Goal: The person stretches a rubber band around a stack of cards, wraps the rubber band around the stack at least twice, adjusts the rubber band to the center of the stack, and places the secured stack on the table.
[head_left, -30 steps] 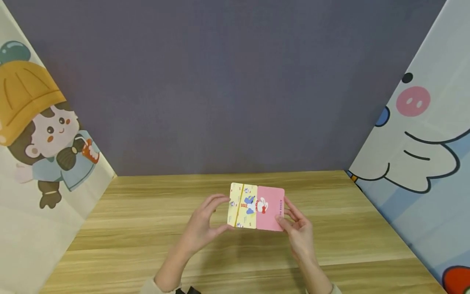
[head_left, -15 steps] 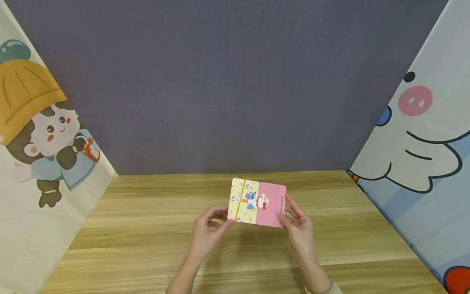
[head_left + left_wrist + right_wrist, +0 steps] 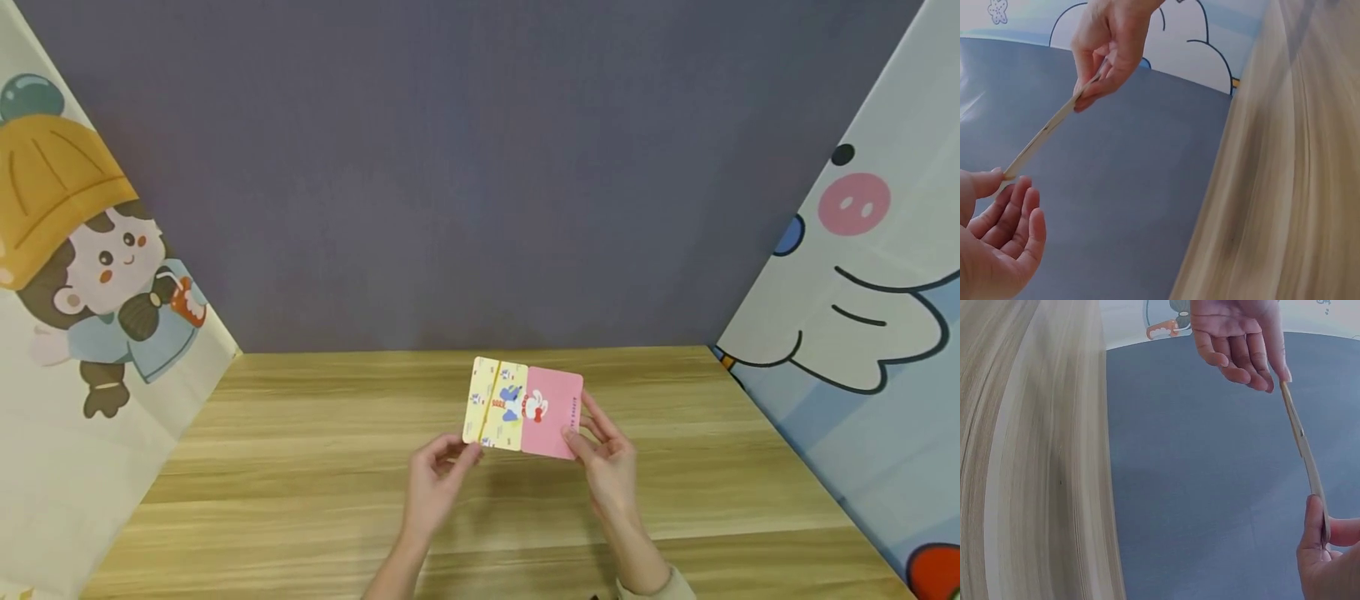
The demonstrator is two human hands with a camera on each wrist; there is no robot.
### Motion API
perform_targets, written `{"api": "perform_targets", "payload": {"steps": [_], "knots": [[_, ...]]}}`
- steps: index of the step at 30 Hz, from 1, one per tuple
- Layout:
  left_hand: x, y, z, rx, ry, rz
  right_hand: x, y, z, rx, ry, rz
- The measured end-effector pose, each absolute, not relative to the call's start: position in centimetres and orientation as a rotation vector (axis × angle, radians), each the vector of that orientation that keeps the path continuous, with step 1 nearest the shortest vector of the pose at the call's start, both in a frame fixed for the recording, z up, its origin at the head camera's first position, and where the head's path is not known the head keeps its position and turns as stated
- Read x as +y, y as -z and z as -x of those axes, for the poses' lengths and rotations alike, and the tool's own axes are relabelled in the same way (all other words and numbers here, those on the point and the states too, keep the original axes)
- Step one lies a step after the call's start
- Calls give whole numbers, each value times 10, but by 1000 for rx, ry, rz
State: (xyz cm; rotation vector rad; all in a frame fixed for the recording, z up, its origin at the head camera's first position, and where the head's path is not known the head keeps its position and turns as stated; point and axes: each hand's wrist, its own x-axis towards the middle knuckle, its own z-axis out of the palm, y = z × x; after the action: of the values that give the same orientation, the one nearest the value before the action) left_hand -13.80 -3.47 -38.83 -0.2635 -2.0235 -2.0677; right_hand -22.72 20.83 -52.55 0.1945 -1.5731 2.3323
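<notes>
A small pink and yellow notebook [image 3: 553, 408] with a gold elastic band down its yellow side is held up over the table. A blue and white cartoon animal is printed across its middle. My left hand [image 3: 437, 487] pinches the lower left corner between thumb and fingers. At the right edge, my right hand [image 3: 613, 475] grips it, thumb on the front and fingers behind. Both wrist views show the notebook [image 3: 1044, 132] edge-on and thin. In the right wrist view, the left hand's thumb lies at the band's end, its other fingers [image 3: 1241, 359] loosely bent.
The wood-grain table [image 3: 300, 467] extends below and around the hands. A grey-blue panel [image 3: 480, 175] stands along its back edge. Cartoon-printed walls flank it, the left wall [image 3: 67, 483] with a child in a yellow hat, the right wall [image 3: 840, 433] with a white pig-nosed figure.
My left hand has slid from spanning the notebook's left edge to pinching its lower left corner. The notebook has risen slightly in the head view. My right hand keeps its grip.
</notes>
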Motion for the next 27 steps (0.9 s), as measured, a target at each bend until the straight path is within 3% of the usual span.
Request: {"api": "perform_targets", "payload": {"steps": [8,14,27], "knots": [[-26,409,142,-1847,2101,207,205,526,230,-1577,-2303,-218],[-21,433,152,-1689,2117,302,204,524,230,-1571,-2299,-205],[-7,418,140,-1840,2293,129,190,524,231,-1609,-2296,-213]]}}
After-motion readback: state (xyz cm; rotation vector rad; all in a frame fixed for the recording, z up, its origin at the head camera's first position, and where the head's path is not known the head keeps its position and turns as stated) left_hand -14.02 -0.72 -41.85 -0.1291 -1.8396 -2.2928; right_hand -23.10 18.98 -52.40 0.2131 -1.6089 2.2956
